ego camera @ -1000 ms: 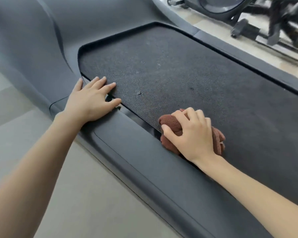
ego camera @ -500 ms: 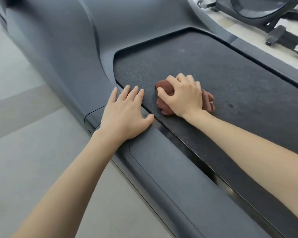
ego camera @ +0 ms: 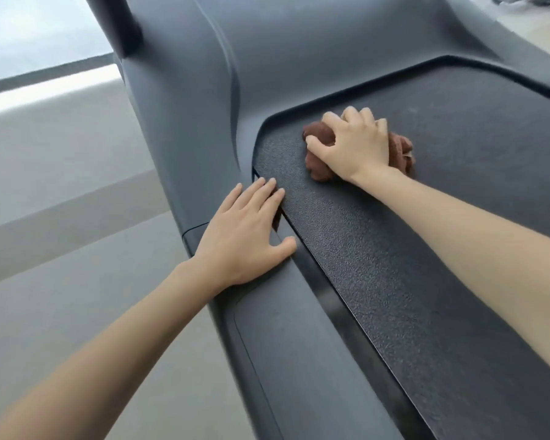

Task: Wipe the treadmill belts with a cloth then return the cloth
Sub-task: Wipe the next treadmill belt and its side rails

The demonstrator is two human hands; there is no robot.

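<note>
Right hand (ego camera: 351, 144) is clamped over the bunched brown cloth (ego camera: 319, 161), fingers curled into it, pressing it onto the treadmill belt (ego camera: 410, 249) in the upper right of the frame, close to the belt's curved front corner. Left hand (ego camera: 245, 233) lies flat and spread on the side rail (ego camera: 283, 344), bracing. Best play here: keep pressure even, sweep overlapping strokes, and work the cloth into that rounded corner.

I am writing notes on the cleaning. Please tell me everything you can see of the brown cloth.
The cloth is reddish-brown, looks like soft terry, and is bunched into a wad. It lies on the dark textured treadmill belt near its curved front end. The right hand presses on top, covering its middle; ends stick out both sides.
</note>
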